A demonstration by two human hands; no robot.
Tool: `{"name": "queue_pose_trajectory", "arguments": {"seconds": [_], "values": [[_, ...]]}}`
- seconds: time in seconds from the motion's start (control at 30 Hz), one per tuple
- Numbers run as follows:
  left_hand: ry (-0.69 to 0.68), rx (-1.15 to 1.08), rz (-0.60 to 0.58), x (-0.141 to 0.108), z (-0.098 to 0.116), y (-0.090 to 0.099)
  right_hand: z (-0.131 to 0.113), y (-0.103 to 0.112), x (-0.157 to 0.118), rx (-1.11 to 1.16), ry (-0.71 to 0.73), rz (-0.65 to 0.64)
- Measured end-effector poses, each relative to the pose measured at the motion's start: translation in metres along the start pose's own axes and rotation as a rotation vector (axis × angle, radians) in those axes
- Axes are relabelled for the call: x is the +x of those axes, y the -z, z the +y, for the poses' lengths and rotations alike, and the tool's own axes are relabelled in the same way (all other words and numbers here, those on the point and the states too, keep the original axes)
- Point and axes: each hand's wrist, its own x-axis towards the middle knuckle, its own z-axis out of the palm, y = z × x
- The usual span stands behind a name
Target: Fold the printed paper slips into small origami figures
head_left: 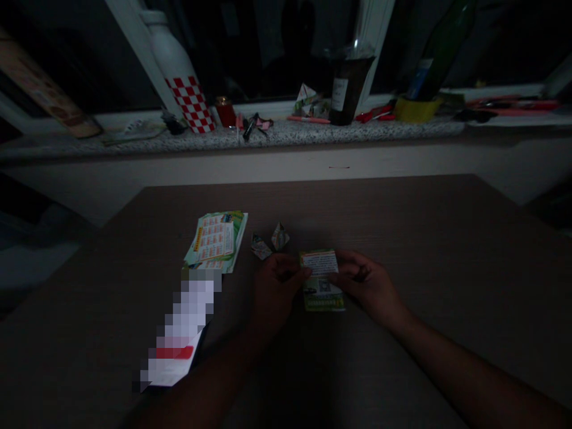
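Observation:
A small green and white printed paper (322, 289) is held between both hands near the middle of the table. My left hand (277, 283) pinches its left edge, thumb on top. From the right, my right hand (367, 285) grips the other edge, its thumb lying on the printed face and its fingers behind. Two small folded paper pieces (280, 236) stand just beyond my left hand. To the left lies a stack of similar printed papers (217, 238), fanned slightly.
A bright phone-like screen (179, 339), partly pixelated, lies left of my left forearm on the brown table (402, 214). Behind, a granite sill (286, 134) bears a checkered bottle (190, 98), a dark cup (348, 89), a yellow-based green bottle (440, 53) and small items.

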Motion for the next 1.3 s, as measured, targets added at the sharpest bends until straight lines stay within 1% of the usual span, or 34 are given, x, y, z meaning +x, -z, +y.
{"name": "queue_pose_trajectory", "arguments": {"seconds": [0.17,0.27,0.33,0.5,0.67,0.83,1.1,1.3], "values": [[-0.057,0.135,0.027,0.002,-0.005,0.003,0.000,0.001,0.001,-0.061,-0.025,0.033],[-0.069,0.229,0.027,0.002,-0.005,0.003,0.001,0.003,0.001,-0.167,-0.001,0.065],[-0.075,0.295,0.029,0.001,-0.004,0.003,0.001,0.006,0.002,-0.284,0.055,0.076],[-0.122,0.487,0.007,0.003,-0.001,0.007,0.007,0.016,0.003,-0.570,0.294,0.100],[-0.197,0.636,-0.075,0.006,-0.005,0.007,0.015,0.020,0.004,-0.639,0.343,-0.010],[-0.182,0.682,-0.092,0.008,-0.005,0.005,0.013,0.021,0.004,-0.830,0.420,-0.075],[-0.183,0.695,-0.099,0.008,-0.004,0.005,0.005,0.029,0.004,-0.968,0.408,-0.092],[-0.197,0.714,-0.086,0.009,-0.006,0.005,0.002,0.035,0.002,-1.117,0.380,-0.164]]}}
